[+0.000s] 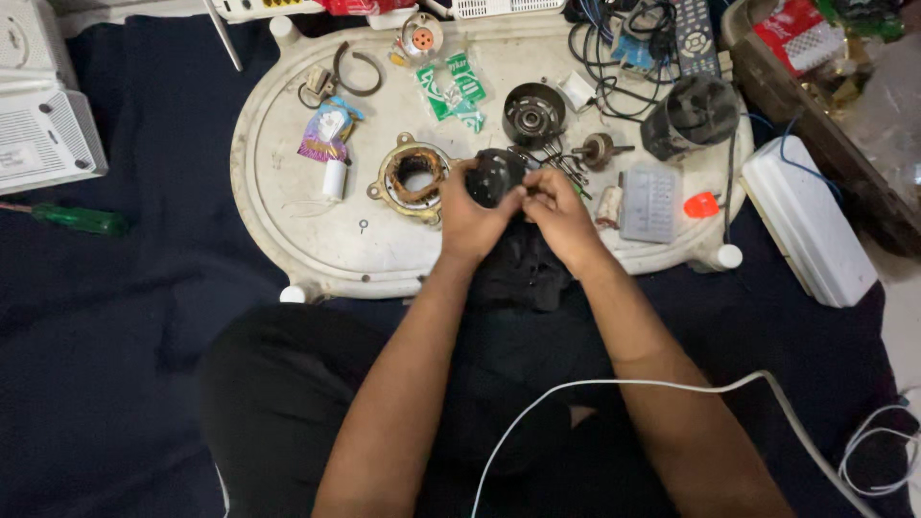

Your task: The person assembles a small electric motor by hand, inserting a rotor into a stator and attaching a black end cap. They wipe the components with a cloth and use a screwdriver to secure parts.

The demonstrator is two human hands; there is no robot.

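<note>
My left hand [468, 219] grips a round black motor part [495, 176] over the near edge of a white oval tray [288, 206]. My right hand [559, 213] pinches at the same part's right side, fingertips meeting the left hand's. A copper-wound stator ring [413, 179] lies just left of my left hand. A black motor cap [533, 114] sits beyond the hands, with a small rotor shaft [600, 150] to its right. A black piece [523, 273] lies under my wrists, partly hidden.
On the tray lie a white capacitor [334, 178], plastic packets [451, 88], a grey keypad [650, 202] and a black fan housing [693, 115]. A green screwdriver [79, 220] lies at left, white boxes [43, 139] beyond it. A white case [808, 221] is at right; a white cable [672, 387] crosses my lap.
</note>
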